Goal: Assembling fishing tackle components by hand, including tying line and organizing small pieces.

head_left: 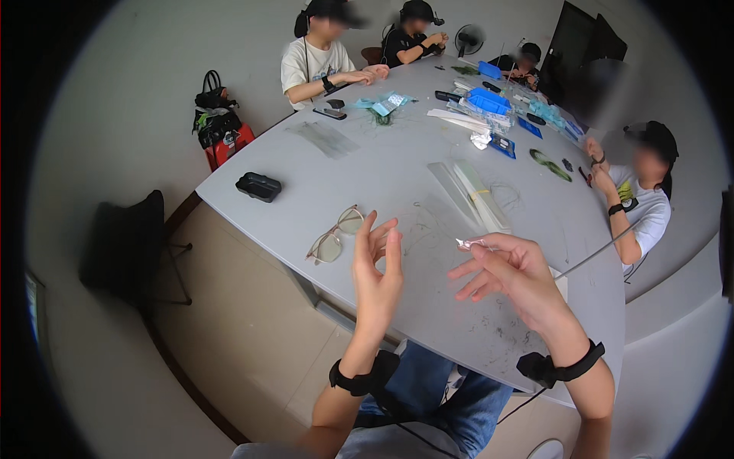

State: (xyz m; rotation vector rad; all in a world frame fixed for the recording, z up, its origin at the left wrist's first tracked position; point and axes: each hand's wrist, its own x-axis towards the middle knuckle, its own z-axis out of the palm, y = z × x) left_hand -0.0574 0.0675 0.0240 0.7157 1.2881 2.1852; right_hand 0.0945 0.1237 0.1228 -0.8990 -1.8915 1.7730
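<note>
My right hand [512, 279] pinches a small shiny silvery piece [464, 244], like crumpled foil or film, between thumb and forefinger, its other fingers spread. To the left, my left hand [375, 268] is raised above the table's near edge, thumb and fingers curved together at the tips. Whatever it holds, if anything, is too fine to make out. Beside it lie eyeglasses [330, 243] with thin frames. Faint loops of thin thread [428, 222] rest on the table between the hands. Farther on lies a bundle of clear plastic strips [478, 195].
The grey table [306, 206] carries a black open box [258, 187], a stapler [331, 110], blue trays [488, 101] and a green thread bundle [550, 164]. Several co-workers sit around it, one person [646, 183] at the right. A black chair [126, 245] stands left.
</note>
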